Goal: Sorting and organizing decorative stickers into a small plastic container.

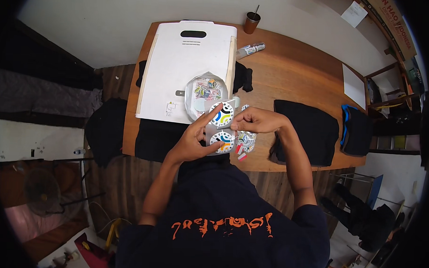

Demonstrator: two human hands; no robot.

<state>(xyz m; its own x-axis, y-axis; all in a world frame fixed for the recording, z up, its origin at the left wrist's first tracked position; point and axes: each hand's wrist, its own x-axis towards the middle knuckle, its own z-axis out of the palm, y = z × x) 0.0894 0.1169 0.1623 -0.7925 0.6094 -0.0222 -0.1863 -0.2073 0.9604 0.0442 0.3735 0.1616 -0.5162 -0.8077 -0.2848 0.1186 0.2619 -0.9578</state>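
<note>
My left hand (194,139) grips a strip of round stickers (223,115), its thumb and fingers spread over the front. Two white discs with multicoloured curved designs show on the strip, one above the other. The thumb and fingertips of my right hand (257,120) are pinched together at the strip's right edge, between the discs. Just beyond my left hand lies an open plastic bag (195,88) with colourful stickers inside. Beside and below my right hand, a pile of printed stickers (246,141) with small pink-and-white pieces rests on the table.
A large white panel (198,55) with a handle slot lies across the wooden table (292,66). Folded black cloth (309,130) is at the right, near blue-edged black cloth (355,134). Toward the back stand a brown cup (252,24) and a clear roll (251,50). White paper (354,87) lies far right.
</note>
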